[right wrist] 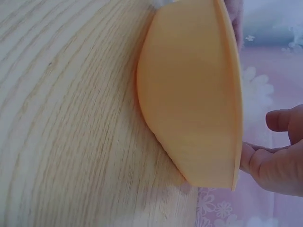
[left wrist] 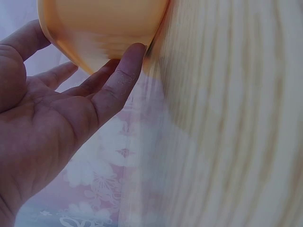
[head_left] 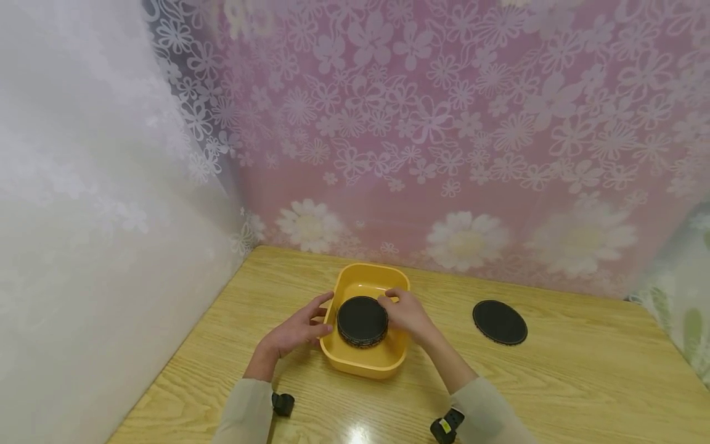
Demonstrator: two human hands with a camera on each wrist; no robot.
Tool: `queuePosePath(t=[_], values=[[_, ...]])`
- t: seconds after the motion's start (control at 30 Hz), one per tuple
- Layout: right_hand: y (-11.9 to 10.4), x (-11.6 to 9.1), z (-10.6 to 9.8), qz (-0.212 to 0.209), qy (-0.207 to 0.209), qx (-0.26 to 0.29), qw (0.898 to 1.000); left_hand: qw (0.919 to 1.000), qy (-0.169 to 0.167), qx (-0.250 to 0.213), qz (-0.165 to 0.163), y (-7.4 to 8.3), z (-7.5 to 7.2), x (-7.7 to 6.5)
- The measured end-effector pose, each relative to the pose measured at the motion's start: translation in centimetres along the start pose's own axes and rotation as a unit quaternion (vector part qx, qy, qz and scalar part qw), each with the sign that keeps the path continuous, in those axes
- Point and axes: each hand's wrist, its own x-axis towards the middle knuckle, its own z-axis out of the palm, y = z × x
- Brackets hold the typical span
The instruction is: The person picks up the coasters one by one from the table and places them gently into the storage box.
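A yellow plastic bin (head_left: 364,371) stands on the table. Inside it lies a stack of round black coasters (head_left: 362,319) with dark, rough-looking edges. My left hand (head_left: 294,330) is at the bin's left side, its spread fingers against the outer wall. In the left wrist view the left hand (left wrist: 71,104) touches the bin (left wrist: 104,28) from outside, fingers fairly straight. My right hand (head_left: 407,313) reaches over the right rim, fingertips at the stack's right edge. The right wrist view shows the right hand (right wrist: 279,158) beyond the bin wall (right wrist: 194,94), which hides some fingertips; any pinch is unclear.
One more black coaster (head_left: 500,322) lies flat on the wood-grain table (head_left: 577,364), right of the bin. A pink floral cloth (head_left: 388,203) hangs behind the table, and a pale cloth (head_left: 111,246) hangs along the left side.
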Motion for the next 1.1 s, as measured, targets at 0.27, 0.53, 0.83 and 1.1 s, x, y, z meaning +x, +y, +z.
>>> queuePosePath(t=[0.27, 0.53, 0.83, 1.1], values=[[0.4, -0.9, -1.8, 0.019, -0.040, 0.108, 0.993, 1.0000, -0.003, 0.000, 0.000, 0.0, 0.1, 0.1], [2.1, -0.9, -4.0, 0.034, -0.080, 0.234, 0.968, 1.0000, -0.003, 0.000, 0.006, -0.1, 0.1, 0.0], [3.8, -1.9, -7.5, 0.031, -0.111, 0.287, 0.951, 1.0000, 0.000, 0.006, 0.003, -0.2, 0.1, -0.1], [5.9, -2.5, -11.2, 0.037, -0.073, 0.258, 0.963, 1.0000, -0.004, 0.002, 0.002, 0.0, 0.2, 0.0]])
